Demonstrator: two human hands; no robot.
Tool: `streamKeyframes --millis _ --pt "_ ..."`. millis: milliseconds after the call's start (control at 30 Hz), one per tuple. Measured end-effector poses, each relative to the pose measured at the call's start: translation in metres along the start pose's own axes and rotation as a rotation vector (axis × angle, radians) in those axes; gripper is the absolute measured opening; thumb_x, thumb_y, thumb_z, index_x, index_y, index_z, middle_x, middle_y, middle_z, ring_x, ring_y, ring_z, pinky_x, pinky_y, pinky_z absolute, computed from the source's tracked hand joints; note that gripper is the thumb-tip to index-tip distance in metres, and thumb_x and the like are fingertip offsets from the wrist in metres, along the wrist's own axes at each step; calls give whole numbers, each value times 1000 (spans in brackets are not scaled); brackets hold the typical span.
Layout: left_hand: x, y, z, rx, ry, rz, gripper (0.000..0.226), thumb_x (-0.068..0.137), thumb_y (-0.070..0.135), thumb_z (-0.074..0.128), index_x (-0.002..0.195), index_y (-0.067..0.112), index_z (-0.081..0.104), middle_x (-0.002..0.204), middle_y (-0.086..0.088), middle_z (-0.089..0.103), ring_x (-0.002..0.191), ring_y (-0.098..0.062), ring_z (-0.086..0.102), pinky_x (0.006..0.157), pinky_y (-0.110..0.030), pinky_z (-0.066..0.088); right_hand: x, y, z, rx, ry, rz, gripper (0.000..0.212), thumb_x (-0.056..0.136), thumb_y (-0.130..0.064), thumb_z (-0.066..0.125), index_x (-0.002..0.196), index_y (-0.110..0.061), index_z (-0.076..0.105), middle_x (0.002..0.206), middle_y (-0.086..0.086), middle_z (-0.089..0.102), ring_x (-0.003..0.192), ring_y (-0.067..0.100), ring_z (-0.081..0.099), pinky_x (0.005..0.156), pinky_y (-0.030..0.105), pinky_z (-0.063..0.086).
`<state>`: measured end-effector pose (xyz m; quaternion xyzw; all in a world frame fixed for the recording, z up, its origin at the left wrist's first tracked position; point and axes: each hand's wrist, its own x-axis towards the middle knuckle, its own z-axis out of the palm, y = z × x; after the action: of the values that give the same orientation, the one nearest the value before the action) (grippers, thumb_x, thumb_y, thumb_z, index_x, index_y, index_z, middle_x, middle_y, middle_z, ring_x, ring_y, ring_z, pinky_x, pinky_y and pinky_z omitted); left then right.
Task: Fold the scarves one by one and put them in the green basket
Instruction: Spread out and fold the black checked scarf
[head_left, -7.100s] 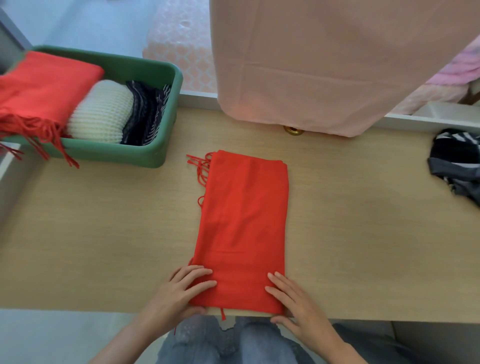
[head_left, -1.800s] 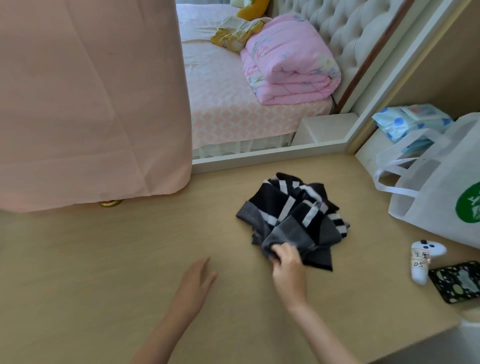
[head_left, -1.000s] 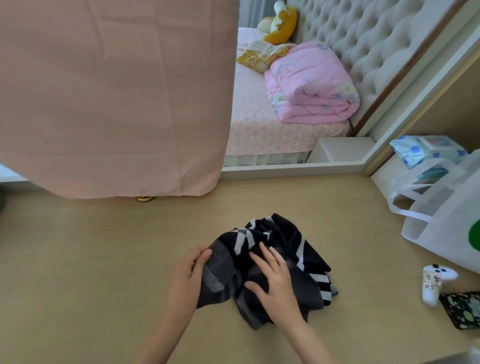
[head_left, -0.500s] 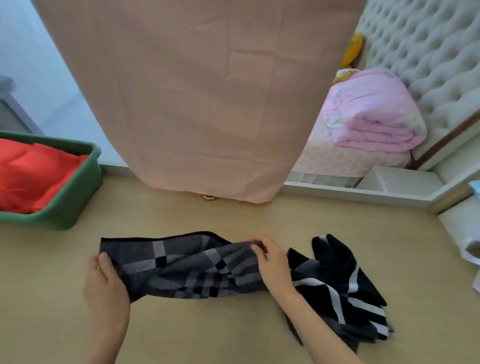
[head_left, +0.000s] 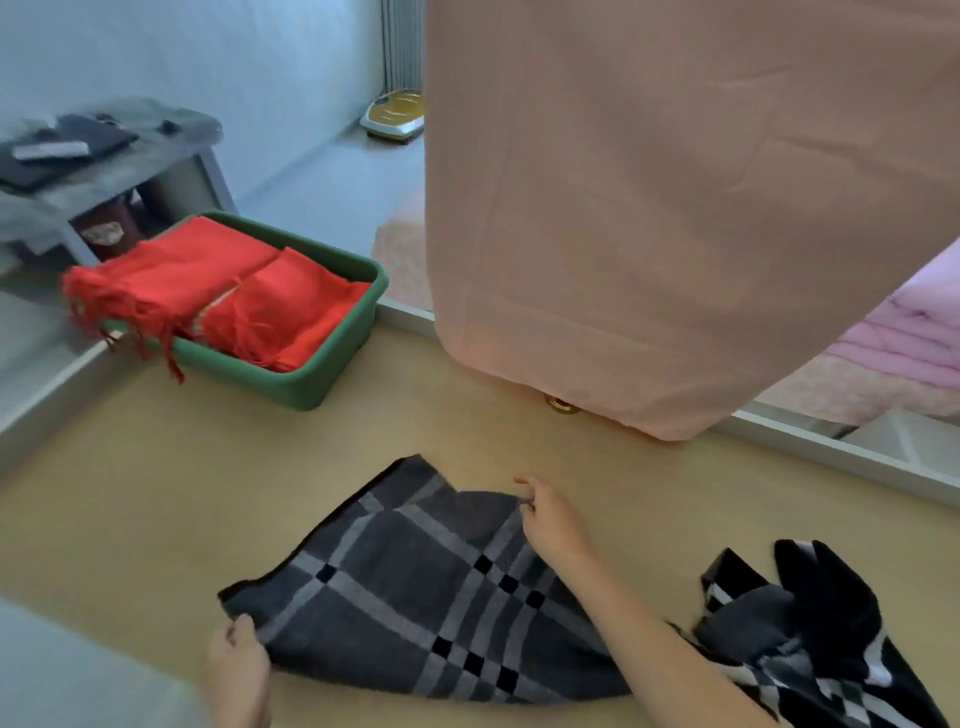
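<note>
A dark grey plaid scarf (head_left: 415, 582) lies partly spread on the wooden table, its far end still bunched at the lower right (head_left: 810, 639). My left hand (head_left: 236, 670) pinches the near left corner at the table's front edge. My right hand (head_left: 550, 519) pinches the far edge of the spread part. The green basket (head_left: 311, 384) stands at the table's back left and holds folded red scarves (head_left: 249, 296), whose fringe hangs over its left rim.
A pink curtain (head_left: 649, 208) hangs over the back of the table. A grey side table (head_left: 104, 156) with dark items stands beyond the basket. A bed with pink bedding (head_left: 904, 338) is at the right.
The plaid scarf has been pulled wider and laid flat, from a narrow band into a broad panel. My left hand moved nearer, my right hand farther. The view swung left.
</note>
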<state>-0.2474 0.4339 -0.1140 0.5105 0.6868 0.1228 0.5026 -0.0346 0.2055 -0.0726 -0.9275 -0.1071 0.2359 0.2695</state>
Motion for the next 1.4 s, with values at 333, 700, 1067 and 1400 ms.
streamKeyframes --millis 333,700,1067,1400 --pt "68 -5 -42 -75 -82 -77 33 99 6 45 128 -10 46 131 -26 52 116 -45 52 86 -52 51 34 -77 86 -159 -38 71 23 96 -30 54 114 -18 60 85 -8 57 76 13 54 56 25 39" --pt "197 41 -126 -172 114 147 21 102 13 41 117 2 52 115 -16 59 100 -36 59 88 -49 51 85 -243 187 -189 33 -270 25 98 -26 49 119 -16 60 109 4 64 98 23 59 81 36 50" --pt "207 26 -109 540 -65 855 45 101 31 43 144 21 39 151 -3 38 145 -14 18 121 -38 9 49 -239 242 -475 -5 -635 53 98 -44 37 143 -16 42 152 5 35 137 23 38 114 38 27" --pt "273 27 -104 912 -152 966 62 101 53 8 153 21 21 159 -5 19 148 -18 5 118 -34 -2 72 -258 286 -570 -232 -601 89 74 -72 -23 145 -20 -22 154 2 -27 141 19 -28 116 37 -16"
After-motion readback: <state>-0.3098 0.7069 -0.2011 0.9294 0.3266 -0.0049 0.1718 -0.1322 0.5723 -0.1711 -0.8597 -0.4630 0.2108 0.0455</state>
